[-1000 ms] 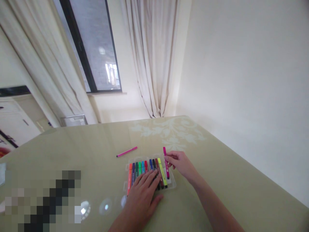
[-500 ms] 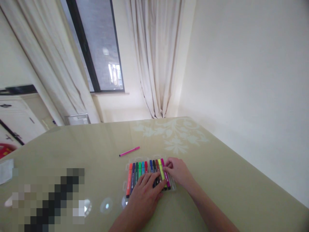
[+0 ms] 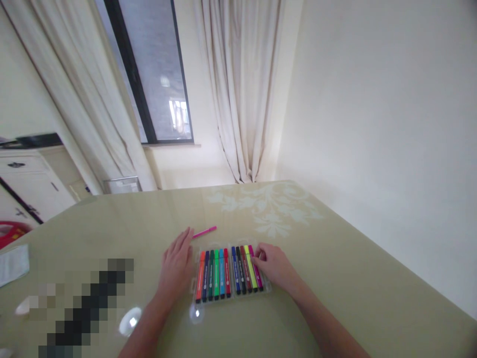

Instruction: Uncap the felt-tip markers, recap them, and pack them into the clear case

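Note:
A clear plastic marker case [image 3: 231, 297] lies unfolded on the table, with a row of colourful markers in each half. Beyond its upper left corner lies a loose pink marker [image 3: 205, 232]. My left hand [image 3: 178, 261] reaches to that marker with fingers stretched out, and the fingertips cover its left end. At the case's right edge, my right hand [image 3: 274, 263] is closed, thumb over the magenta marker [image 3: 257, 272] at the end of the row. Its curled fingers hide exactly what they grip. A yellow marker [image 3: 252, 271] lies just left of the thumb.
The glossy table [image 3: 238, 330] has a pale floral pattern at its far right. A whitish folded item [image 3: 14, 265] and a red object [image 3: 13, 233] are at the left. A blurred-out patch [image 3: 85, 308] covers the lower left. Wall and curtains stand behind.
My left hand has lifted off the markers in the case and moved left and away from me to the loose pink marker. My right hand has stayed at the case's right edge.

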`<state>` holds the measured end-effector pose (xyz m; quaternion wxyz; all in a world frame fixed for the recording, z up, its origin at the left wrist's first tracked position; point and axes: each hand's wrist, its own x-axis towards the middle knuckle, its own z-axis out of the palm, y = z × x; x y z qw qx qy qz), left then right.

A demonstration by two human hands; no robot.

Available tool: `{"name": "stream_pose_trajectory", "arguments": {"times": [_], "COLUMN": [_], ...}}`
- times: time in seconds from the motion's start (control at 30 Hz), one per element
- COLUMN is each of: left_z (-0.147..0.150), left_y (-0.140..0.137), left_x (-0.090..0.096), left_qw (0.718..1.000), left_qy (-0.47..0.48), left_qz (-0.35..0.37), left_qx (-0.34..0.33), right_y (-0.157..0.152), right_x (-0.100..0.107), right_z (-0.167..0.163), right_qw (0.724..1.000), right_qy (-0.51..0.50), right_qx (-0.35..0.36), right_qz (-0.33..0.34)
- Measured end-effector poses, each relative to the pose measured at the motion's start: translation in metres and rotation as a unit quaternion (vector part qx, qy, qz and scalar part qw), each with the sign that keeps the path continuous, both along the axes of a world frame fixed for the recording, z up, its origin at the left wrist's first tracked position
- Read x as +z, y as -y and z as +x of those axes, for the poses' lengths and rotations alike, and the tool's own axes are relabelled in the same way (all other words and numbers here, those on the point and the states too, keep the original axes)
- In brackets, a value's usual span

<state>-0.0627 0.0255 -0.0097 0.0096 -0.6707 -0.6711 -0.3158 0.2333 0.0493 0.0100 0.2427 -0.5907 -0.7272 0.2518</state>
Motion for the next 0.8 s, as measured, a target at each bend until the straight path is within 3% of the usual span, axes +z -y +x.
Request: {"name": "stream_pose_trajectory", "arguments": {"times": [0.07, 0.2, 0.33, 0.47, 0.6, 0.7, 0.8], "left_z": [-0.014, -0.021, -0.024, -0.019, 0.009, 0.039, 0.065], "left_y": [-0.006, -0.009, -0.008, -0.005, 0.005, 0.019, 0.035], "left_x": [-0.011, -0.019, -0.012, -0.003, 0.01, 0.015, 0.012], "left_qw": [0.997, 0.988, 0.99, 0.998, 0.987, 0.978, 0.965], "left_qy": [-0.051, -0.108, -0.086, 0.024, 0.145, 0.141, 0.118], "left_qz": [-0.047, -0.105, -0.085, -0.024, 0.064, 0.13, 0.148], "left_qx": [0.039, 0.042, 0.068, 0.057, -0.002, -0.078, -0.179], "right_y": [0.001, 0.002, 0.002, 0.001, 0.003, 0.004, 0.004], "right_x": [0.001, 0.001, 0.0, 0.0, 0.002, 0.005, 0.008], "right_z": [-0.001, -0.001, 0.001, 0.0, -0.006, -0.012, -0.015], "right_qw": [1.0, 1.0, 1.0, 1.0, 0.997, 0.988, 0.967], "right_qy": [0.009, 0.019, 0.01, -0.003, -0.066, -0.136, -0.239], "right_qx": [0.001, 0.01, 0.015, 0.015, 0.034, 0.062, 0.084], "right_qz": [0.004, 0.003, 0.005, 0.018, 0.025, 0.025, -0.009]}}
